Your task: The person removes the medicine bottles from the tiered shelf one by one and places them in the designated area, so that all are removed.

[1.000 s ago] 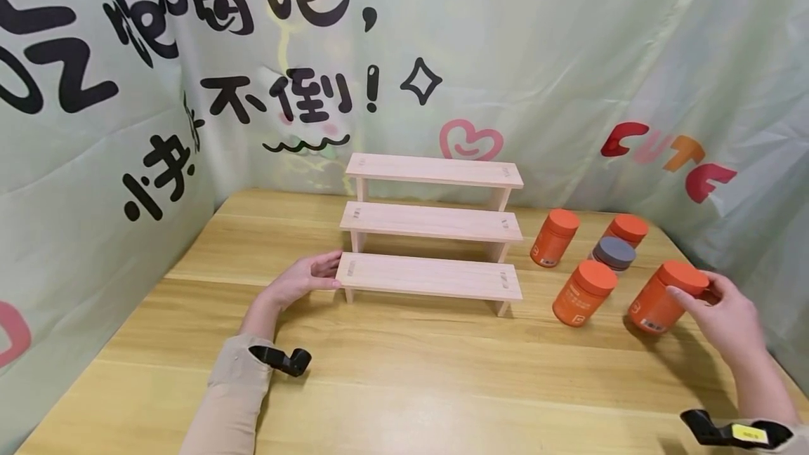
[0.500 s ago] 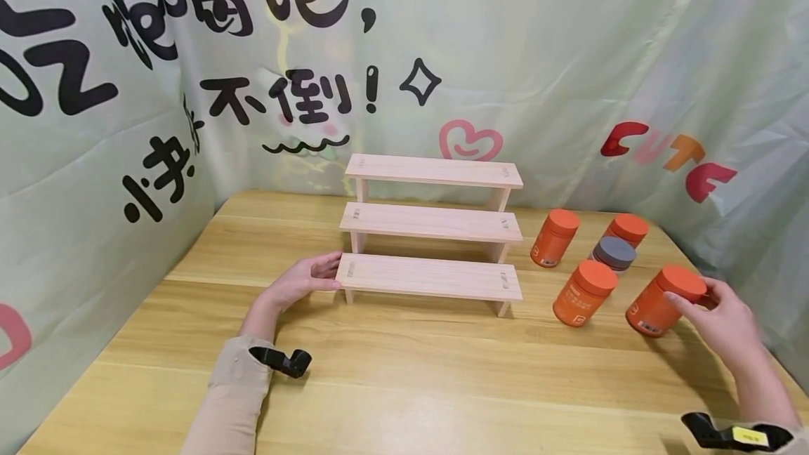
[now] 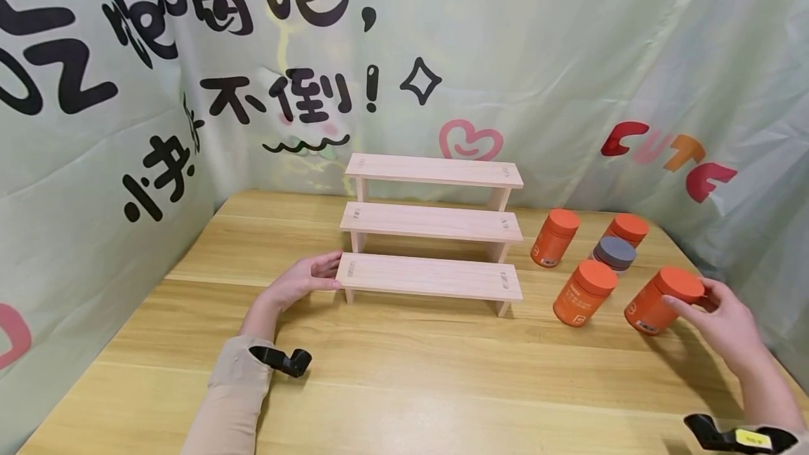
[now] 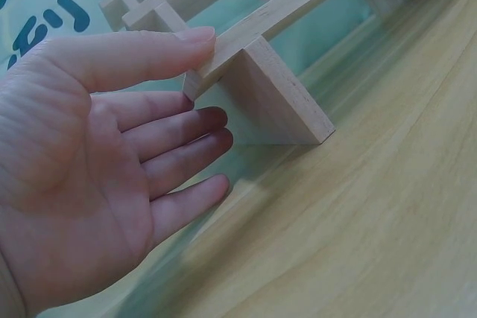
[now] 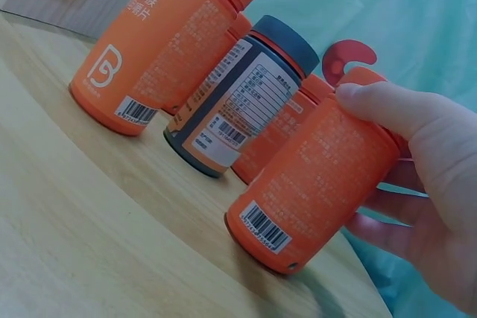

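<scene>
My right hand holds an orange supplement jar near its lid, thumb in front and fingers behind, also seen in the right wrist view. The jar leans slightly; I cannot tell if its base touches the table. My left hand touches the left end of a three-tier wooden display shelf at its lowest board. In the left wrist view the thumb lies against the board's end and the other fingers extend loosely beside it. Left of the held jar stands another orange jar, with a grey-lidded jar behind.
Two more orange jars stand farther back, one orange jar beside the shelf and one orange jar partly hidden behind the grey lid. A printed cloth hangs behind the wooden table.
The right hand and its jar have shifted slightly left and toward the near side. The left hand, the shelf and the other jars have stayed in place.
</scene>
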`<state>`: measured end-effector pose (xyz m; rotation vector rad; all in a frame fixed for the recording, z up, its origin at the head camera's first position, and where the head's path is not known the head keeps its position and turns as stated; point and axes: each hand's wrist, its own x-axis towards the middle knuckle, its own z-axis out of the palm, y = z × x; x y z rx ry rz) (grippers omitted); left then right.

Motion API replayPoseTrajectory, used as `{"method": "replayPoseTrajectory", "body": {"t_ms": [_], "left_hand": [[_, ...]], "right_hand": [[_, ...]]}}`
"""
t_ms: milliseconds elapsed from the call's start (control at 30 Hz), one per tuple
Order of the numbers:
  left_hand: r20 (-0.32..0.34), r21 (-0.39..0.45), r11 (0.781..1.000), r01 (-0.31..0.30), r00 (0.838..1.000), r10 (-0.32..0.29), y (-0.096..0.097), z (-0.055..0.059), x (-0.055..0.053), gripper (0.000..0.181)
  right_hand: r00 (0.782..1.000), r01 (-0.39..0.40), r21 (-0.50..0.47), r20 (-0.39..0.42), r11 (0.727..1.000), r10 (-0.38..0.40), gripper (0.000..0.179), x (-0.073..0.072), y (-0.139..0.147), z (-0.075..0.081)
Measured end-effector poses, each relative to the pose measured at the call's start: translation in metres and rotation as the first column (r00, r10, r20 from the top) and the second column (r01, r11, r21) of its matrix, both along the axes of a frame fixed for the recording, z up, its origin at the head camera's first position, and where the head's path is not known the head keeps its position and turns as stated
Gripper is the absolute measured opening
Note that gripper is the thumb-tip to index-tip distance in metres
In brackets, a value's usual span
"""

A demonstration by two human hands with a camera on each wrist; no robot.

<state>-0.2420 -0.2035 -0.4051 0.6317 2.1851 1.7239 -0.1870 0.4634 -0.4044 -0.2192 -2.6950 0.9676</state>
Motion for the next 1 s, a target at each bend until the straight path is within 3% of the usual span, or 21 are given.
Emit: {"method": "replayPoseTrajectory", "body": {"t_ms": [100,233,300,533,733,1000], "left_hand": [[0.000,0.002,1.000,0.000,1.000,0.000,0.000,0.000,-0.001,0.077],[-0.005,-0.003,1.000,-0.004,1.000,0.004,0.000,0.000,-0.001,0.077],[-0.007,-0.007,1.000,-0.005,1.000,0.005,0.000,-0.001,-0.001,0.077],[-0.005,-0.010,1.000,0.001,1.000,-0.001,0.001,0.000,-0.001,0.079],[-0.001,-0.005,1.000,0.000,1.000,0.000,0.000,0.000,-0.001,0.078],[-0.003,-0.010,1.000,-0.006,1.000,0.006,-0.001,0.001,-0.001,0.079]], "right_hand": [[1.000,0.004,0.011,-0.023,1.000,-0.004,0.080,-0.010,0.019,-0.019],[0.999,-0.012,-0.004,-0.039,1.000,0.011,0.080,-0.013,0.025,-0.022],[0.998,-0.021,-0.024,-0.053,0.999,0.020,0.076,-0.009,0.019,-0.014],[0.992,-0.043,-0.121,-0.124,0.992,0.028,0.056,0.021,-0.030,0.038],[0.980,-0.071,-0.210,-0.199,0.975,0.028,0.040,0.023,-0.034,0.053],[0.977,-0.025,-0.158,-0.211,0.987,-0.009,0.048,0.022,-0.045,0.068]]}}
